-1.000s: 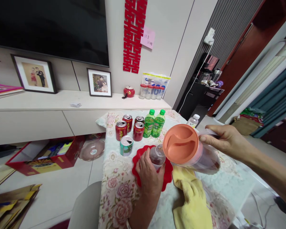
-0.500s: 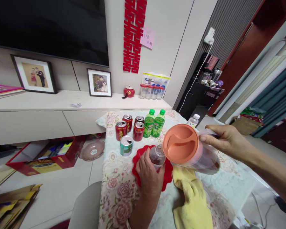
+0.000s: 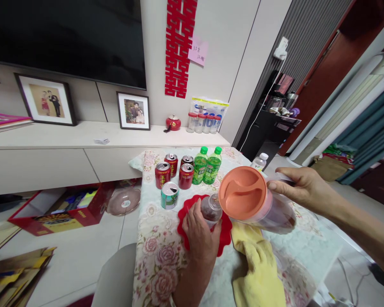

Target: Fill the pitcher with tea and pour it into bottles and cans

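My left hand (image 3: 201,234) is wrapped round a clear bottle (image 3: 211,209) with no cap on it, over a red scalloped tray (image 3: 225,238). In my right hand (image 3: 296,183) is the handle of a clear pitcher (image 3: 280,215) that holds a dark liquid. The pitcher is tipped to the left, and its orange lid (image 3: 242,192) faces the bottle's mouth. Whether liquid runs between them I cannot tell. A yellow towel (image 3: 259,264) lies rumpled below the pitcher.
Red cans (image 3: 186,177), a teal can (image 3: 170,196) and two green-capped bottles (image 3: 213,166) stand behind the tray. A white-capped bottle (image 3: 260,162) is beyond the pitcher. The flowered tablecloth (image 3: 160,256) covers the table. A grey seat (image 3: 117,277) adjoins its left edge.
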`<state>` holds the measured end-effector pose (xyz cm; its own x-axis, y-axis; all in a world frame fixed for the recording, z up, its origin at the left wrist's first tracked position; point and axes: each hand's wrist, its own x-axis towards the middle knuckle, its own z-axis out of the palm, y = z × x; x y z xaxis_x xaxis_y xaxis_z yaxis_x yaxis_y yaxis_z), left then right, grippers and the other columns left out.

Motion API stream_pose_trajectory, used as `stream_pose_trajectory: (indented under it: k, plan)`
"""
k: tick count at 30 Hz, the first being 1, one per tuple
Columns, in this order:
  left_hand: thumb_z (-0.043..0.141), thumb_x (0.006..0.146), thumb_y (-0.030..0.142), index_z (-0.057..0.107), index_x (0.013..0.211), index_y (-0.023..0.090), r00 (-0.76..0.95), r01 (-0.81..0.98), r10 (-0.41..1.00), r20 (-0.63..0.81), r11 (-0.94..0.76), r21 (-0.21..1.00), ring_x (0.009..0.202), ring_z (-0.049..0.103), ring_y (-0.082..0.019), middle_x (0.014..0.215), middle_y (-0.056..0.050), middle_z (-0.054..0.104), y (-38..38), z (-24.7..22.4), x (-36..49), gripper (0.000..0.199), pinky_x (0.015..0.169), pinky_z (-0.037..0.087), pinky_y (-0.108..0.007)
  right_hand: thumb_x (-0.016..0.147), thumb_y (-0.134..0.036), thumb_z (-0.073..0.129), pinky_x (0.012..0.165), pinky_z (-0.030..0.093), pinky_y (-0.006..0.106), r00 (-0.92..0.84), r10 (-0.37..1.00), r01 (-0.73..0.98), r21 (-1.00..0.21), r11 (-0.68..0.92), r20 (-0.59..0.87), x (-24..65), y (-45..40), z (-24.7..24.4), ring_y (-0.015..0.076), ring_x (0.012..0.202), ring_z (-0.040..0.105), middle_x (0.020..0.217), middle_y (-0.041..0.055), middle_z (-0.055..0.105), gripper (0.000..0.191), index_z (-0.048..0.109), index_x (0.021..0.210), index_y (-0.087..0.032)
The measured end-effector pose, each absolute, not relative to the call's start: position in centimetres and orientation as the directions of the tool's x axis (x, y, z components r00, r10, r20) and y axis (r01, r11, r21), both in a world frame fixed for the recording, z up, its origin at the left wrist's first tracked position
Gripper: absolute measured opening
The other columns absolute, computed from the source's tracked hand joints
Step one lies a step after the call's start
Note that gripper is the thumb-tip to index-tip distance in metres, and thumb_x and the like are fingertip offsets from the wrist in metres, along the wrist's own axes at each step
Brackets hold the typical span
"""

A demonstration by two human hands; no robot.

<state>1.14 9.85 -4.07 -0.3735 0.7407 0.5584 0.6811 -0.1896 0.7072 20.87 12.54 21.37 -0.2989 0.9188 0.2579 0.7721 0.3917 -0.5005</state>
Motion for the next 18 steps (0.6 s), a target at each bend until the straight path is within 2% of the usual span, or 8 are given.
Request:
stream_pose_trajectory:
  k: [11, 18]
  plan:
    - [0.08, 0.087, 0.025, 0.046, 0.15, 0.017, -0.368, 0.69, 0.736, 0.569, -0.194, 0.697, 0.128, 0.07, -0.04, 0.139, -0.021, 0.072, 9.8, -4.1, 1.2, 0.072, 0.107, 0.053, -0.058, 0.086, -0.084, 0.069, 0.048, 0.021, 0.028, -0.317, 0.897, 0.759, -0.484, 0.435, 0.308, 21.7, 12.8, 20.6, 0.0112, 0.056, 0.026, 0.062, -0.0065, 0.027, 0.072, 0.04, 0.058, -0.024]
    - [0.078, 0.088, 0.024, 0.046, 0.15, 0.019, -0.367, 0.687, 0.747, 0.555, -0.184, 0.703, 0.13, 0.069, -0.039, 0.14, -0.019, 0.072, 9.7, -4.0, 1.2, 0.07, 0.109, 0.052, -0.057, 0.083, -0.087, 0.071, 0.048, 0.02, 0.028, -0.317, 0.899, 0.758, -0.49, 0.431, 0.301, 22.1, 13.0, 20.3, 0.0108, 0.055, 0.025, 0.063, -0.0069, 0.025, 0.075, 0.039, 0.058, -0.024]
